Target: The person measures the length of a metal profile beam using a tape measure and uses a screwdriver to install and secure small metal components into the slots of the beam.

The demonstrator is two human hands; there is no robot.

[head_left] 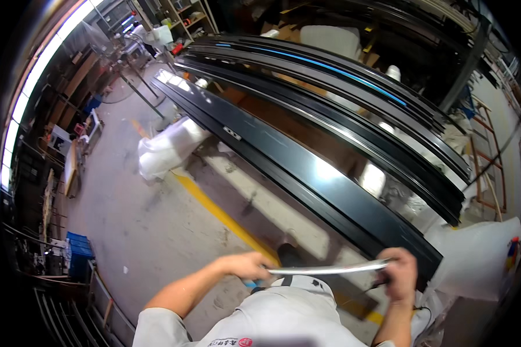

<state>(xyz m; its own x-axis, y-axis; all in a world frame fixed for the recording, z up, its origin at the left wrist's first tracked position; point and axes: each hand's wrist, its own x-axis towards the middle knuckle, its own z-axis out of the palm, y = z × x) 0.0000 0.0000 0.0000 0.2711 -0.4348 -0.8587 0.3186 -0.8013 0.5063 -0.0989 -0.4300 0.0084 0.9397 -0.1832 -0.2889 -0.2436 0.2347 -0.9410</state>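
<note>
Between my two hands, in front of my waist, runs a narrow silvery-white strip; its exact kind is blurred. My left hand is closed around its left end, where a dark piece shows at the fingers. At the other end my right hand grips it, with something dark beneath the fingers that I cannot make out. Just beyond the right hand lies the near end of a long, glossy black profile, which stretches to the far left. A small light-coloured fitting with dark openings sits on its left side.
More long dark profiles lie parallel to the right, one with a blue strip. White-wrapped supports stand under them, and a wrapped bulky end is near my right. A yellow floor line runs left of the profile; a blue crate stands farther left.
</note>
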